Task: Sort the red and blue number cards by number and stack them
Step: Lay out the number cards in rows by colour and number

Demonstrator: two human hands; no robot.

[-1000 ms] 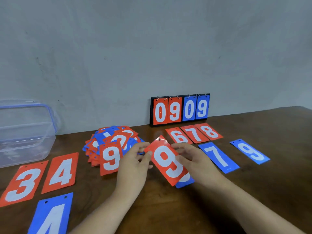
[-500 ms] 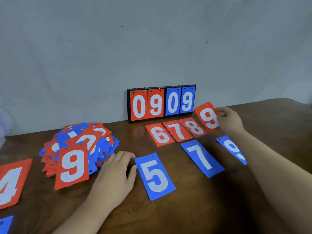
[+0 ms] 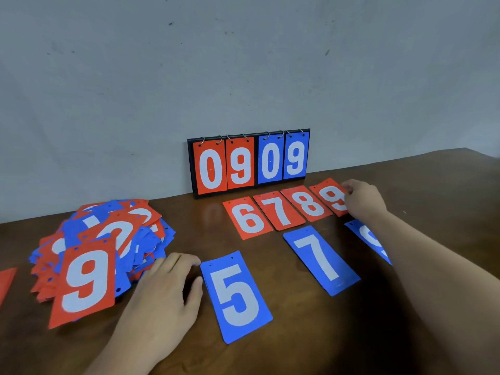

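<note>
My right hand (image 3: 362,198) is at the right of the frame, its fingers (image 3: 347,189) curled over the right edge of the red 9 card (image 3: 330,197) and gripping it. That card lies at the right end of a row of red cards in the middle of the frame: red 6 (image 3: 249,219), red 7 (image 3: 278,211) and red 8 (image 3: 307,204), side by side with edges touching or slightly overlapping. The row sits just in front of the scoreboard (image 3: 250,161), which stands against the wall and reads 0 9 0 9.

Nearer to me, a blue 7 (image 3: 322,261) lies below the red 7 and 8. A blue 9 (image 3: 365,236) is partly hidden under my right forearm. A blue 5 (image 3: 236,296) lies at lower centre.

My left hand (image 3: 165,288) rests palm down on the bench (image 3: 297,334), fingers relaxed and holding nothing, the thumb just at the left edge of the blue 5. To its left, the unsorted pile (image 3: 108,234) of red and blue cards fills the lower left of the frame, with another red 9 (image 3: 86,280) on its near side.
</note>
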